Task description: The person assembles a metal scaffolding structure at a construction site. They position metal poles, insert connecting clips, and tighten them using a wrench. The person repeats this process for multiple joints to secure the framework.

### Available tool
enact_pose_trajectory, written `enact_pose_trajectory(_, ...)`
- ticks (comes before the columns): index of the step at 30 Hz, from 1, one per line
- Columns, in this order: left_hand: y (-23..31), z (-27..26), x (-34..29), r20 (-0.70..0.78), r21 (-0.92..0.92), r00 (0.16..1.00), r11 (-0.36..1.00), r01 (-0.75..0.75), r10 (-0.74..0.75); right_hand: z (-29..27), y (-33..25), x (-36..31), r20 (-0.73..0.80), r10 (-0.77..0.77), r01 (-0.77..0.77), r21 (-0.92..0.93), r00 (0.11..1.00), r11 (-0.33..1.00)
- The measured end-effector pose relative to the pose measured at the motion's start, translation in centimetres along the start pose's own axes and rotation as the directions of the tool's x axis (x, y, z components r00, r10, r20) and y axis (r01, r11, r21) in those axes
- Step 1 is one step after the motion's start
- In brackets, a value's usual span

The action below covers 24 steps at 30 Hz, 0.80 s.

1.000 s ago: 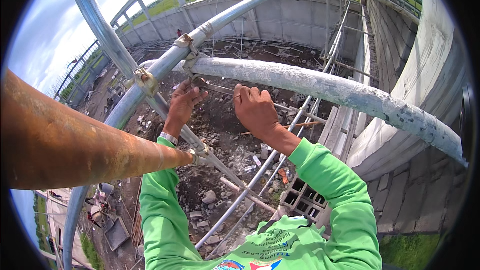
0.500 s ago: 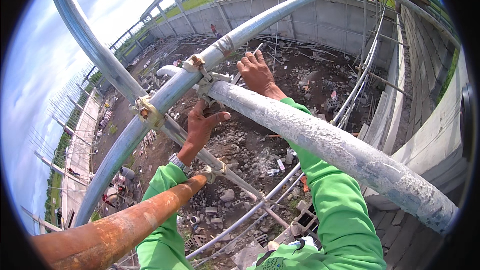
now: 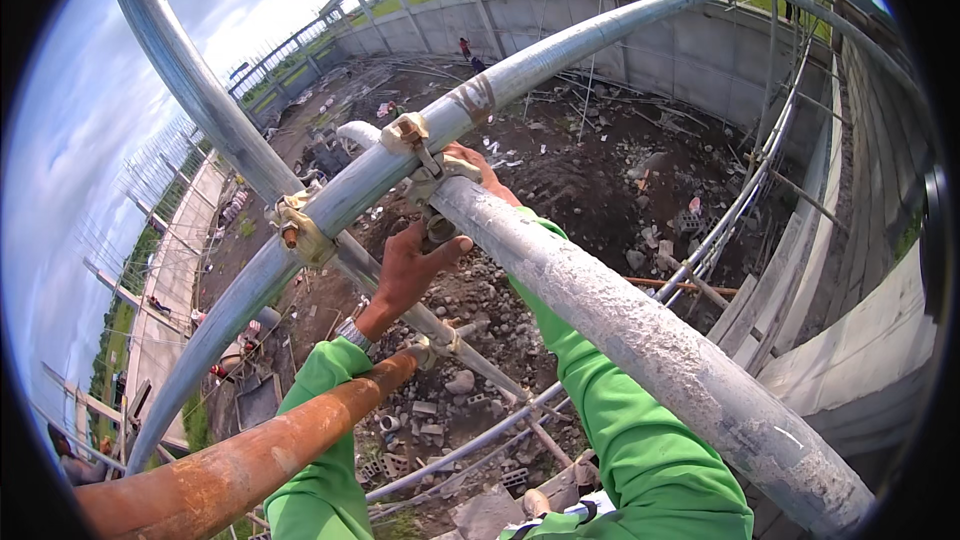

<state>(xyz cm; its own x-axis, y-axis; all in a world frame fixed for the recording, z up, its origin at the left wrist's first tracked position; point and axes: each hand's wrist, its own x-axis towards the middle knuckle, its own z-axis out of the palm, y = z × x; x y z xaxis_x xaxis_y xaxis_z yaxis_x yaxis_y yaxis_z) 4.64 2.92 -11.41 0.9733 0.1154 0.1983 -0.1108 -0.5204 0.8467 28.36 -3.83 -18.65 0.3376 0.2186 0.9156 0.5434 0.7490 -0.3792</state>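
A scaffold clamp (image 3: 432,168), crusted with pale mortar, joins a long galvanised pipe (image 3: 560,62) to a cement-caked pipe (image 3: 640,315) running toward the lower right. Below this joint, my left hand (image 3: 408,275) has its fingers curled at the clamp's underside, thumb stretched along a round metal part. Behind the clamp and the caked pipe's end is my right hand (image 3: 484,172). Only its back and wrist show; its fingers are hidden. Left of the joint, another clamp (image 3: 300,227) ties an upright pipe (image 3: 190,70) to the long pipe.
A rusty pipe (image 3: 260,437) crosses my left forearm and ends at a lower clamp (image 3: 428,348). Rubble (image 3: 460,382) and blocks lie on the ground far below. Planks (image 3: 800,270) and a block wall (image 3: 880,170) stand at right. People (image 3: 466,48) are far off.
My right hand has moved from beyond the caked pipe, where it gripped a thin metal bar, down and left behind the clamp. My left hand stays under the joint. The view has shifted slightly.
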Motion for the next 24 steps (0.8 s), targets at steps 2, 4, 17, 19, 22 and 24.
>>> enact_pose_trajectory(2, 0.1, -0.3, -0.3, 0.001, 0.047, 1.0, 0.999, 0.003, -0.003, -0.6, -0.9, 0.4, 0.043, 0.231, -0.223, -0.137, 0.972, 0.965)
enact_pose_trajectory(4, -0.1, -0.6, -0.3, 0.015, 0.095, 0.999, 0.995, -0.043, 0.041, -1.6, -2.5, 0.6, 0.093, -0.059, 0.104, -0.634, 0.994, 0.767)
enact_pose_trajectory(17, -2.2, -1.2, -0.1, 0.471, 0.129, 0.879, 0.981, -0.147, 0.069, -4.8, -12.2, -6.0, 0.09, 0.443, 0.125, -0.991, 0.892, -0.051)
enact_pose_trajectory(19, -3.1, -1.6, -0.7, 0.471, -0.122, 0.882, 0.992, 0.043, 0.02, -4.5, -14.9, -8.7, 0.064, 0.409, 0.174, -0.956, 0.91, -0.238)
enact_pose_trajectory(22, -5.1, -1.9, -1.6, 0.441, -0.495, 0.896, 0.845, 0.201, 0.045, -2.0, -21.1, -12.5, 0.09, 0.288, 0.158, -0.962, 0.953, -0.223)
enact_pose_trajectory(24, -6.0, -2.0, -1.3, 0.425, -0.686, 0.897, 0.689, 0.232, 0.121, 1.0, -25.4, -12.9, 0.042, 0.317, 0.123, -0.963, 0.947, -0.24)
